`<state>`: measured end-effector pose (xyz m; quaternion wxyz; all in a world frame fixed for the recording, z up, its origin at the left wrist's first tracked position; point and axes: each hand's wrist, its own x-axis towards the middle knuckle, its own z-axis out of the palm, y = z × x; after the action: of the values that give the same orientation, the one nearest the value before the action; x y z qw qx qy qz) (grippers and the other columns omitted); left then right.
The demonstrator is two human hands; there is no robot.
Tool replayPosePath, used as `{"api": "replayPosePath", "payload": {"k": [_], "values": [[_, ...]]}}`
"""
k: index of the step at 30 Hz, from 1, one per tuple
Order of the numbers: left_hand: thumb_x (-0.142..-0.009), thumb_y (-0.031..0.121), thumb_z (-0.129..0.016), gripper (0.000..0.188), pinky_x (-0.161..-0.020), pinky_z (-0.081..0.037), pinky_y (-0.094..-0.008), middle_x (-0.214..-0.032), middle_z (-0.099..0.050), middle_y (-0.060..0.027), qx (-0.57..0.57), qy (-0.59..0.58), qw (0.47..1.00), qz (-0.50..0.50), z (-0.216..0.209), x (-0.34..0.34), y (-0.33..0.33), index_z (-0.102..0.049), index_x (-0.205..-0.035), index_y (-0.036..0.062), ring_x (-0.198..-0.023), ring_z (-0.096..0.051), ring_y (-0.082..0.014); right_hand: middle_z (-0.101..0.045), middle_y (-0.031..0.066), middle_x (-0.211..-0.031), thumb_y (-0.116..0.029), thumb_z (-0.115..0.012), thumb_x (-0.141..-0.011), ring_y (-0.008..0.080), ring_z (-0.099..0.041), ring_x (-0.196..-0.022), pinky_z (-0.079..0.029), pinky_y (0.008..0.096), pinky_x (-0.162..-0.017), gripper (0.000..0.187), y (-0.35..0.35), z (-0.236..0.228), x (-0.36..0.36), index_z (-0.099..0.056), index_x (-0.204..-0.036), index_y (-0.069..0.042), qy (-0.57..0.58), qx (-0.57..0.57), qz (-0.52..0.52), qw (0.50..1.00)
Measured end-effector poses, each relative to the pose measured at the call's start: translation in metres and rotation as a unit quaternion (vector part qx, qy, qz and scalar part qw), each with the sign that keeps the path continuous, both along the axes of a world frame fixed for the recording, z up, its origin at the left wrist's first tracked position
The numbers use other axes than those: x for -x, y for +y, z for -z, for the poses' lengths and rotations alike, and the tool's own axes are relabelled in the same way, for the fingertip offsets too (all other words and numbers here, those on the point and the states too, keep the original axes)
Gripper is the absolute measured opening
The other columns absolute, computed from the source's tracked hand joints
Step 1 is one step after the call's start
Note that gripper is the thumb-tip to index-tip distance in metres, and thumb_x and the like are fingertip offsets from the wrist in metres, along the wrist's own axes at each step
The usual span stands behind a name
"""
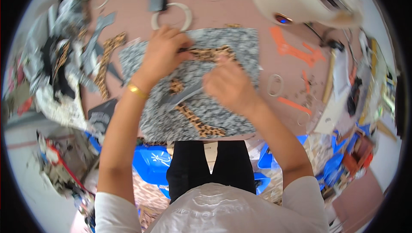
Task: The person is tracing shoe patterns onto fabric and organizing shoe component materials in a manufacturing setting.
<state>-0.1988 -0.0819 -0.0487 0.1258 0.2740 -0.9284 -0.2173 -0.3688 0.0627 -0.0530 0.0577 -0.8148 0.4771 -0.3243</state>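
Note:
A grey-and-white marbled slab (244, 123) lies before me on the pink table. Above its far part, my left hand (165, 50) is closed in a pinch on the left end of a leopard-print cut piece (206, 54). My right hand (229, 85), slightly blurred, is closed with its fingertips at the right side of that same piece. A flat grey strip (186, 95) slants across the slab beside my right hand. Nearer to me lies another leopard-print piece (199, 121), narrow and flaring at its near end, partly covered by the grey strip.
Leopard-print (103, 67) and grey cut pieces lie left of the slab, beside a heap of grey material (71, 18). A white ring (189, 16) sits beyond it. Orange cut pieces (294, 52) lie to the right, below a large cream-coloured device (296, 1). Blue plastic (150, 162) shows under the table.

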Motion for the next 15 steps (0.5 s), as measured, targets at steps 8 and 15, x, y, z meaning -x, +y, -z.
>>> {"api": "replayPosePath", "payload": {"k": [8, 15], "values": [[-0.068, 0.001, -0.072, 0.024, -0.063, -0.042, -0.0323, -0.072, -0.051, -0.0064, -0.110, -0.023, 0.993, -0.041, -0.004, 0.019, 0.013, -0.057, -0.087, 0.0045, -0.069, -0.050, -0.0220, -0.059, 0.0028, -0.076, -0.011, -0.068, -0.073, 0.0165, -0.056, -0.066, -0.044, 0.0313, -0.057, 0.014, 0.087, -0.069, 0.025, -0.059, -0.084, -0.010, -0.193, -0.077, 0.055, 0.977], [-0.077, 0.001, -0.067, 0.029, -0.078, -0.045, -0.0332, -0.095, -0.059, -0.0105, 0.112, 0.004, 0.993, -0.040, -0.035, 0.015, -0.077, -0.060, -0.105, 0.0040, -0.089, -0.056, -0.0256, -0.060, 0.0064, -0.104, -0.008, -0.065, -0.075, 0.0266, -0.055, -0.094, -0.045, 0.0385, -0.080, 0.028, 0.079, -0.003, 0.096, -0.061, -0.103, -0.008, -0.043, -0.109, 0.288, 0.951]]}}
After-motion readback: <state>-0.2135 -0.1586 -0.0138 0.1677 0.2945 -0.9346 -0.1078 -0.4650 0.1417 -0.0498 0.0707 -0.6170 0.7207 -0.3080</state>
